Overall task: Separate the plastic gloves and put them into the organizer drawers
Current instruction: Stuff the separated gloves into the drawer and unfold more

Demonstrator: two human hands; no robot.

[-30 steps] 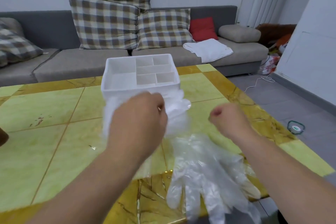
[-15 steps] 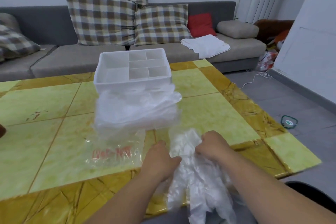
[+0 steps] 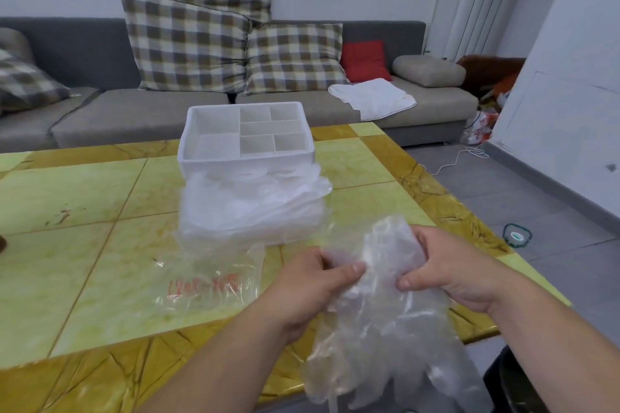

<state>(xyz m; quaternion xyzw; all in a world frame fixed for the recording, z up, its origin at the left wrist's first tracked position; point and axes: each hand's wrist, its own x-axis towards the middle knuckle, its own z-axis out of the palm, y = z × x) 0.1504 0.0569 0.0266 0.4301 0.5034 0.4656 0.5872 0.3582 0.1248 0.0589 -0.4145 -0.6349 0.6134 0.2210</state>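
**Working 1 glove loose from the bunch**

I hold the bunch of plastic gloves (image 3: 379,282) by its cuff end above the near edge of the table (image 3: 84,211). The glove fingers hang loose below, so the thin sheets can slide apart without dragging on the top. My left hand (image 3: 312,282) pinches 1 side of the cuffs between thumb and curled fingers. My right hand (image 3: 449,268) pinches the other side the same way, with the 2 thumbs close together, placed, I judge, to rub the layers apart. Beyond the bunch, a bigger pile of gloves (image 3: 255,204) lies against the front of the white organizer (image 3: 235,163) and hides its drawer fronts. I cannot tell whether a drawer stands open. The clear bag (image 3: 208,278) with red print lies flat, left of my hands.
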